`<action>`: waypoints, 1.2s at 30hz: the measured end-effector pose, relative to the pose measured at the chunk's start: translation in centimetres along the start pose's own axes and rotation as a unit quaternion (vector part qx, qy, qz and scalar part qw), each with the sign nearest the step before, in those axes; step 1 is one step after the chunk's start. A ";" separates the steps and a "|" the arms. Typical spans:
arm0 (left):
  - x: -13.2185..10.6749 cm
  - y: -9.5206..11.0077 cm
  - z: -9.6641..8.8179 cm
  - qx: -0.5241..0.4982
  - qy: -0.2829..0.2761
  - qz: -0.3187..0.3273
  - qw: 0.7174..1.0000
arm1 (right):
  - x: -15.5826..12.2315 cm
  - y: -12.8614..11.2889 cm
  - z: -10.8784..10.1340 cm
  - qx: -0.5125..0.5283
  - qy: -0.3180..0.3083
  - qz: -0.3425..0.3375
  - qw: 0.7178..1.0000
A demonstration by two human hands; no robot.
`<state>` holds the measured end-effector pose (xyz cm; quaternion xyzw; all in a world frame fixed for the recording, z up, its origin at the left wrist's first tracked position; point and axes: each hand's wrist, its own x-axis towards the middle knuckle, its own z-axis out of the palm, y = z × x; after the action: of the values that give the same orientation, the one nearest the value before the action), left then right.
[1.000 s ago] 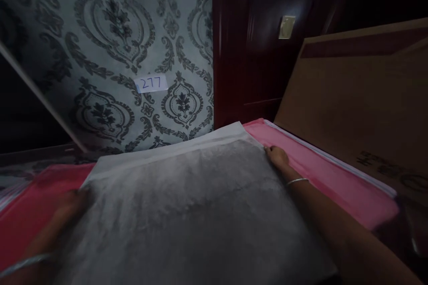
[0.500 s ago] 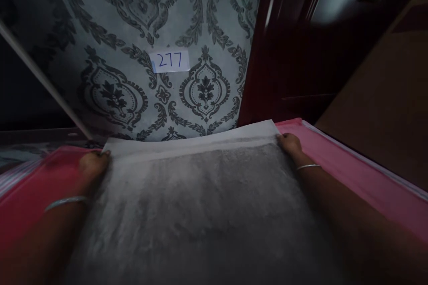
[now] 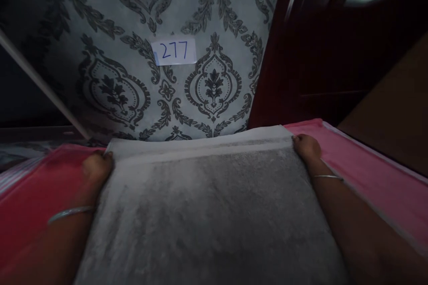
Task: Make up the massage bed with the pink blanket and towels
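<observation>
A grey towel [image 3: 214,205] with a soft pile and a paler band along its far edge is spread out before me. Its near end runs out of the bottom of the view. My left hand [image 3: 97,164] pinches the far left corner, fingers closed on the cloth. At the far right corner, my right hand [image 3: 307,148] grips the same edge between thumb and fingers. The far edge is stretched between both hands and bows slightly. Beneath it, a red-pink cloth surface [image 3: 361,160] shows on both sides.
Patterned grey wallpaper [image 3: 214,84] rises just past the towel, with a white label [image 3: 175,50] reading 277. A dark red door [image 3: 307,62] stands to the right, beside a brown board-like panel [image 3: 397,107]. A pale slanted bar [image 3: 40,82] is at the left.
The towel's far edge looks wider and my right hand sits farther right in view. The wall and label have shifted slightly as the camera moved. Both hands keep their hold.
</observation>
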<state>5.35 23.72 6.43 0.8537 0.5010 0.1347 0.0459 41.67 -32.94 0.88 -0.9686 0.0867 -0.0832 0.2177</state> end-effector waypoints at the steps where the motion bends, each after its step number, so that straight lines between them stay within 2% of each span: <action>1: -0.7 0.5 -0.6 0.028 0.012 0.004 1.000 | 0.0 0.0 -0.3 0.003 -0.004 0.002 1.000; 2: -1.4 1.1 -1.1 0.053 0.034 0.021 0.998 | 0.0 -0.1 -0.7 0.005 0.000 0.001 1.000; 4: -2.8 2.7 -1.8 0.071 0.085 0.108 0.988 | -0.4 -1.1 -1.6 0.003 0.038 -0.048 0.998; 6: -4.3 4.9 -1.8 0.046 0.087 0.238 0.966 | -1.8 -3.1 -2.3 0.007 0.090 -0.176 0.980; 8: -6.1 7.3 -0.9 0.016 0.049 0.391 0.919 | -4.7 -6.0 -2.2 0.025 0.105 -0.353 0.929; 10: -8.2 9.5 0.6 0.011 0.001 0.523 0.853 | -8.8 -9.0 -1.0 0.027 0.049 -0.510 0.858; 12: -10.2 11.0 2.4 0.017 -0.052 0.591 0.805 | -13.0 -11.2 0.8 -0.018 -0.055 -0.611 0.790; 14: -11.5 11.6 3.8 0.017 -0.088 0.606 0.790 | -15.9 -12.3 2.5 -0.048 -0.145 -0.640 0.753; 15: -11.8 11.7 4.3 0.014 -0.094 0.604 0.792 | -16.6 -12.4 3.1 -0.054 -0.171 -0.639 0.748; 17: -11.4 11.3 4.7 0.009 -0.094 0.587 0.804 | -16.0 -11.8 3.8 -0.058 -0.181 -0.616 0.765; 20: -8.8 9.3 4.2 0.032 -0.093 0.504 0.858 | -11.8 -9.5 3.5 -0.095 -0.155 -0.533 0.827; 23: -4.4 5.1 3.3 0.074 -0.107 0.355 0.926 | -6.0 -5.7 2.7 -0.141 -0.131 -0.392 0.900; 26: -0.5 0.2 2.7 0.076 -0.113 0.217 0.967 | -1.4 -2.0 2.2 -0.140 -0.114 -0.268 0.946; 28: 1.0 -2.1 2.5 0.062 -0.108 0.172 0.977 | 0.2 -0.4 2.1 -0.131 -0.114 -0.224 0.959; 30: 1.5 -3.2 2.6 0.050 -0.103 0.164 0.980 | 0.7 0.3 2.1 -0.124 -0.118 -0.208 0.963; 34: 1.4 -2.9 2.9 0.043 -0.117 0.157 0.980 | -0.1 -0.2 1.9 -0.116 -0.116 -0.203 0.965; 36: 1.2 -2.7 3.0 0.045 -0.104 0.158 0.981 | -0.6 -0.5 1.7 -0.105 -0.108 -0.200 0.968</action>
<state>4.52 26.28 3.21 0.9326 0.3580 0.0283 0.0373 41.47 -31.67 -0.50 -0.9869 -0.1245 -0.0104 0.1020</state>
